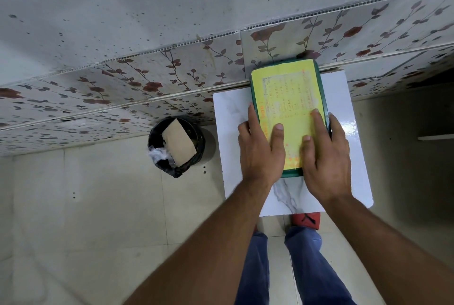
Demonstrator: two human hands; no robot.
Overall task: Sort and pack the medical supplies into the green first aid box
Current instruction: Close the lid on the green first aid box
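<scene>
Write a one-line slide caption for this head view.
Both hands, left and right, press flat on the yellow-labelled lid of the green first aid box on a white table.

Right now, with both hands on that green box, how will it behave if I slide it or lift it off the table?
The green box looks rigid, with flat straight edges, so it probably won't flex. It lies flat on the glossy white table, so a push would likely make it slide, not tip. Its weight can't be judged; lifting with the left hand and right hand seems wise.
</scene>
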